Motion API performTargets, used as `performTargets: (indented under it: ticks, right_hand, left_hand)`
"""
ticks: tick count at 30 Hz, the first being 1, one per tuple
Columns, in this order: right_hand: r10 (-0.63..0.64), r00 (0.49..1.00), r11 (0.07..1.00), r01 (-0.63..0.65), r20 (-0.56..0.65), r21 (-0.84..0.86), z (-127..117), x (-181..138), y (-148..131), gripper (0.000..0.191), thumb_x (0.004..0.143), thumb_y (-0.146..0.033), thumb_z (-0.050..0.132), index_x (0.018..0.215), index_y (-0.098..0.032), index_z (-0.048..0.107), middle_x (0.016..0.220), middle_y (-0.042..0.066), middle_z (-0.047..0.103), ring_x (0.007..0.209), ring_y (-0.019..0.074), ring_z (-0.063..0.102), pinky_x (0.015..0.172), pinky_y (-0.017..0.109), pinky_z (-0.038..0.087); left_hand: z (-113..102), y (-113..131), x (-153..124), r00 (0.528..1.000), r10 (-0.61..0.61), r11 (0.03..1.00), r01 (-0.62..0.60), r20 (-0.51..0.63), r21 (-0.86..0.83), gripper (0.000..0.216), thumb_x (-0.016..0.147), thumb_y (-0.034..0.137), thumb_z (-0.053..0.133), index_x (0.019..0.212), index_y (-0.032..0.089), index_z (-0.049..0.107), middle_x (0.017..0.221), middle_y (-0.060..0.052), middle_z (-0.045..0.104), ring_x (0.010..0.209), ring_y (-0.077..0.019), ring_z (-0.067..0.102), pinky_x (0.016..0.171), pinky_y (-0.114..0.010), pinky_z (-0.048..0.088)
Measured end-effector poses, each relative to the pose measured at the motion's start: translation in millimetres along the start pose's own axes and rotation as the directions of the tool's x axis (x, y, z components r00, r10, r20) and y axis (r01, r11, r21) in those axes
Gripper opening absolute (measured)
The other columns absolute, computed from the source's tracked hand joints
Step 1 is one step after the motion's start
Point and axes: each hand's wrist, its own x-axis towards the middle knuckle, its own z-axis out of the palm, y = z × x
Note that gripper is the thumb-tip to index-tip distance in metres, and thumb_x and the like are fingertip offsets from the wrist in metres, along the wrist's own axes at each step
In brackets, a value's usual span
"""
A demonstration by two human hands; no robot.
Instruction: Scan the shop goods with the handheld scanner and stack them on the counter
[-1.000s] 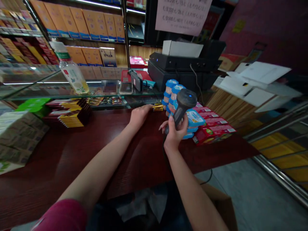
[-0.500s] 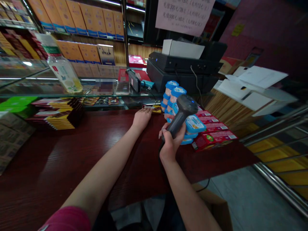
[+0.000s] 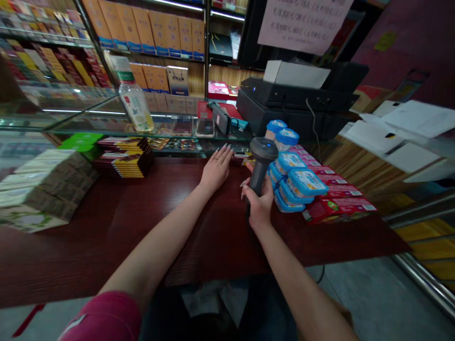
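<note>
My right hand [image 3: 261, 203] is wrapped around the handle of a dark grey barcode scanner [image 3: 262, 166], held head-up above the dark red wooden counter [image 3: 170, 208]. A small blue light shows on top of the scanner's head. My left hand [image 3: 216, 168] lies palm down on the counter's far part with its fingers stretched out, a ring on one of them. Just right of its fingertips are small yellow and dark red packets [image 3: 243, 158], partly hidden behind the scanner. Blue-lidded tubs [image 3: 298, 182] are stacked close to the right of my right hand.
Red boxes [image 3: 341, 206] line the counter's right side. On the left stand pale green-white packs [image 3: 46, 189] and stacked yellow-brown packets [image 3: 124, 163]. A bottle [image 3: 137, 104] and phones [image 3: 205, 127] rest on the glass case. A black cash drawer [image 3: 273, 116] stands behind the tubs.
The view has turned left. My left hand has shifted left off the packets, its fingers straighter. My right hand has tilted the scanner more upright.
</note>
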Motion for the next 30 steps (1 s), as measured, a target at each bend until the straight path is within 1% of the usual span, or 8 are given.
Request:
performTargets:
  ticks: [6, 11, 13, 16, 19, 22, 26, 30]
  right_hand:
    - [0.279, 0.911, 0.952, -0.304, 0.303, 0.040, 27, -12, 12, 0.039, 0.072, -0.030, 0.082, 0.109, -0.020, 0.075, 0.098, 0.004, 0.077, 0.064, 0.0114, 0.051, 0.054, 0.025, 0.044]
    - [0.385, 0.774, 0.878, -0.475, 0.504, 0.059, 61, -19, 18, 0.044, 0.071, -0.029, 0.085, 0.113, -0.022, 0.074, 0.130, 0.009, 0.076, 0.072, 0.0131, 0.064, 0.054, 0.024, 0.051]
    - [0.377, 0.736, 0.884, -0.467, 0.562, 0.018, 72, -18, 22, 0.046, 0.072, -0.032, 0.086, 0.115, -0.021, 0.073, 0.138, 0.012, 0.072, 0.065, 0.0119, 0.065, 0.048, 0.024, 0.049]
    - [0.336, 0.712, 0.916, -0.399, 0.617, -0.039, 77, -17, 26, 0.041, 0.076, -0.034, 0.085, 0.111, -0.018, 0.073, 0.124, 0.013, 0.077, 0.049, 0.0077, 0.057, 0.040, 0.023, 0.042]
    - [0.330, 0.679, 0.930, -0.355, 0.656, -0.100, 70, -18, 24, 0.041, 0.079, -0.034, 0.084, 0.114, -0.016, 0.073, 0.106, 0.011, 0.080, 0.045, 0.0075, 0.055, 0.039, 0.023, 0.040]
    - [0.331, 0.626, 0.934, -0.323, 0.707, -0.151, 60, -23, 17, 0.045, 0.079, -0.031, 0.084, 0.120, -0.017, 0.072, 0.106, 0.011, 0.081, 0.048, 0.0091, 0.058, 0.041, 0.024, 0.045]
    - [0.264, 0.602, 0.961, -0.231, 0.754, -0.152, 58, -30, 14, 0.050, 0.073, -0.024, 0.089, 0.120, -0.020, 0.073, 0.113, 0.010, 0.081, 0.070, 0.0179, 0.074, 0.059, 0.031, 0.060]
    - [0.254, 0.567, 0.967, -0.167, 0.784, -0.192, 61, -36, 21, 0.055, 0.071, -0.019, 0.089, 0.124, -0.024, 0.075, 0.112, 0.007, 0.081, 0.097, 0.0265, 0.080, 0.089, 0.046, 0.065]
  left_hand:
    - [-103, -83, -96, 0.980, -0.159, 0.971, 0.177, -0.120, 0.160, 0.074, 0.094, 0.007, 0.041, 0.167, 0.019, 0.033, 0.174, -0.007, 0.029, 0.164, -0.0222, 0.020, 0.137, -0.045, 0.014]
    - [-160, -136, -157, 0.873, -0.429, 0.860, 0.473, -0.231, 0.188, 0.080, 0.086, 0.006, 0.048, 0.165, 0.015, 0.038, 0.173, -0.012, 0.029, 0.164, -0.0277, 0.019, 0.136, -0.055, 0.012]
    - [-165, -144, -167, 0.848, -0.481, 0.833, 0.521, -0.224, 0.186, 0.072, 0.088, 0.008, 0.050, 0.160, 0.015, 0.047, 0.168, -0.015, 0.040, 0.162, -0.0303, 0.028, 0.134, -0.061, 0.011]
    - [-165, -143, -170, 0.850, -0.479, 0.840, 0.517, -0.221, 0.166, 0.052, 0.095, 0.013, 0.051, 0.145, 0.020, 0.064, 0.153, -0.013, 0.060, 0.151, -0.0293, 0.048, 0.134, -0.062, 0.010]
    - [-163, -133, -166, 0.873, -0.428, 0.891, 0.451, -0.234, 0.053, 0.037, 0.101, 0.020, 0.051, 0.130, 0.025, 0.075, 0.140, -0.007, 0.071, 0.138, -0.0236, 0.063, 0.131, -0.049, 0.030]
    - [-160, -123, -158, 0.795, -0.515, 0.857, 0.468, -0.322, -0.214, 0.031, 0.101, 0.027, 0.059, 0.126, 0.025, 0.078, 0.133, -0.004, 0.076, 0.129, -0.0231, 0.069, 0.117, -0.039, 0.050]
    - [-149, -115, -149, 0.599, -0.746, 0.609, 0.437, -0.292, -0.662, 0.034, 0.090, 0.041, 0.077, 0.117, 0.020, 0.082, 0.120, -0.006, 0.080, 0.115, -0.0268, 0.075, 0.106, -0.039, 0.058]
    - [-136, -109, -145, 0.555, -0.832, 0.260, 0.414, 0.015, -0.873, 0.046, 0.078, 0.048, 0.088, 0.111, 0.016, 0.083, 0.107, -0.009, 0.083, 0.099, -0.0273, 0.078, 0.087, -0.039, 0.065]
